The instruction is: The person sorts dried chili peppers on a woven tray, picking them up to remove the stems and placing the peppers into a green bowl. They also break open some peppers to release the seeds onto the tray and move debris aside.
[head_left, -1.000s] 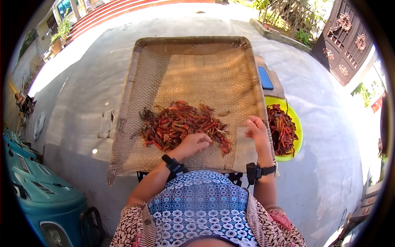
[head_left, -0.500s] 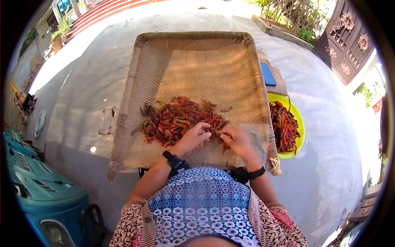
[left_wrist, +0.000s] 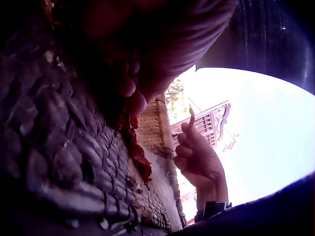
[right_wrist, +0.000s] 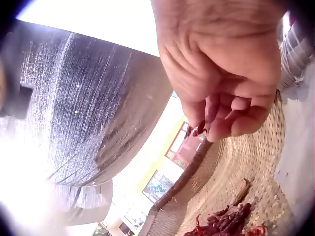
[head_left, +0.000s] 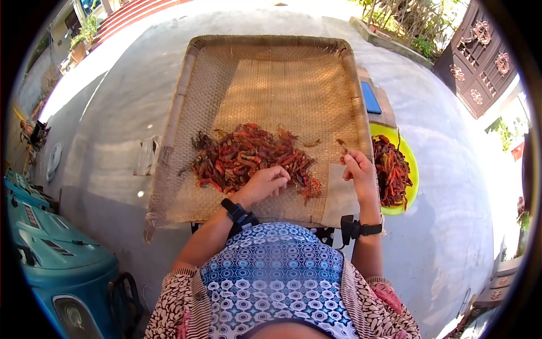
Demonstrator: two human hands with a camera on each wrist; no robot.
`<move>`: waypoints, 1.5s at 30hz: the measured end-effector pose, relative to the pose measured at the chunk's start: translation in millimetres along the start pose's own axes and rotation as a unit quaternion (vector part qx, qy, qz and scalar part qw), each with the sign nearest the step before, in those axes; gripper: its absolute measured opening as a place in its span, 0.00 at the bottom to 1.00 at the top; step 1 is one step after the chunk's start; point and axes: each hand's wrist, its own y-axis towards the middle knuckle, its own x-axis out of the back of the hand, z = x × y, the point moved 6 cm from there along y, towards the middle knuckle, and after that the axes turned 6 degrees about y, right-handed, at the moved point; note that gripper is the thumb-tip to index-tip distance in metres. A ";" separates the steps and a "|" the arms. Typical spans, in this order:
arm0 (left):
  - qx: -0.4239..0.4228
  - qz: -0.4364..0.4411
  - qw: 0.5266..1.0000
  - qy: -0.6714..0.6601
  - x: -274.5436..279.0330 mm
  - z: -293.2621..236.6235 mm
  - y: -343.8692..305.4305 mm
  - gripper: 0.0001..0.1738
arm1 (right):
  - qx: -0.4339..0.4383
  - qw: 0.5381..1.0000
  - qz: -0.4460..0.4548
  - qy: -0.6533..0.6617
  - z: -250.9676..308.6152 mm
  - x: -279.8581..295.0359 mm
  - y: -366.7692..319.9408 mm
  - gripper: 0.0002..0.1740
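Here, wrinkled chilies [head_left: 248, 158] on woven tray [head_left: 282, 73].

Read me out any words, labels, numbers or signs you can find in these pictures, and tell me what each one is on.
No text can be read in any view.
Teal bins: pale label patches, too small and blurred to read.
Blue flat thing beside the woven tray: no lettering visible.
Far panels in the right wrist view: blurred, unreadable.
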 end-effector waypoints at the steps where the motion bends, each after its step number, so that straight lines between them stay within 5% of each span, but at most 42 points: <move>1: 0.000 0.003 1.000 -0.002 -0.5 1.4 0.9 0.08 | 0.003 0.994 -0.053 0.098 7.0 11.5 1.1 0.17; 4: 0.005 0.008 1.000 0.012 -2.7 3.1 2.2 0.08 | -0.014 0.994 -0.088 0.056 14.3 15.8 -5.8 0.24; 6: 0.014 0.011 0.999 0.047 -5.7 0.0 1.2 0.07 | 0.006 0.985 0.039 -0.166 -14.3 -2.2 -10.3 0.28; 7: -0.012 0.007 0.997 0.071 -7.1 -7.8 -0.6 0.07 | 0.014 0.956 0.101 -0.273 -23.9 -17.4 -18.5 0.31; 10: -0.103 -0.013 0.983 0.153 -11.8 -25.5 -4.8 0.06 | 0.145 0.872 0.088 -0.460 -16.0 -62.2 -50.8 0.31; 13: -0.188 -0.039 0.957 0.217 -17.2 -37.9 -10.1 0.06 | 0.103 0.859 0.086 -0.493 -12.5 -78.4 -55.5 0.26; 19: -0.176 -0.097 0.961 0.191 -12.7 -53.1 -15.8 0.07 | 0.067 0.902 0.108 -0.413 -24.3 -76.4 -40.0 0.15; 22: -0.117 -0.115 0.978 0.127 -10.0 -59.2 -19.2 0.09 | 0.087 0.965 0.102 -0.225 -30.9 -75.9 -33.1 0.10; 24: -0.100 -0.126 0.982 0.098 -8.5 -62.6 -20.5 0.11 | 0.023 0.979 0.129 -0.155 -25.5 -80.4 -34.7 0.09; 28: -0.202 -0.191 0.933 0.227 -2.1 -55.7 -17.0 0.10 | -0.037 0.979 0.188 -0.067 -28.7 -95.2 -33.1 0.08; 31: -0.170 -0.175 0.956 0.161 5.2 -49.8 -18.0 0.08 | -0.033 0.982 0.178 -0.046 -34.4 -98.5 -30.4 0.08; 34: -0.077 -0.150 0.985 0.046 8.1 -41.5 -20.4 0.07 | 0.173 0.938 0.210 -0.216 -9.6 -108.3 -36.1 0.07; 40: -0.029 -0.161 0.986 -0.018 13.9 -34.1 -18.8 0.09 | 0.061 0.955 0.188 -0.219 -26.0 -99.9 -29.7 0.11; 43: -0.038 -0.173 0.984 -0.013 14.3 -30.4 -18.0 0.09 | 0.063 0.959 0.140 -0.238 -12.5 -103.7 -36.7 0.12; 45: -0.043 -0.179 0.983 -0.008 14.1 -29.5 -16.6 0.09 | 0.154 0.943 0.132 -0.262 -3.9 -108.3 -40.8 0.12</move>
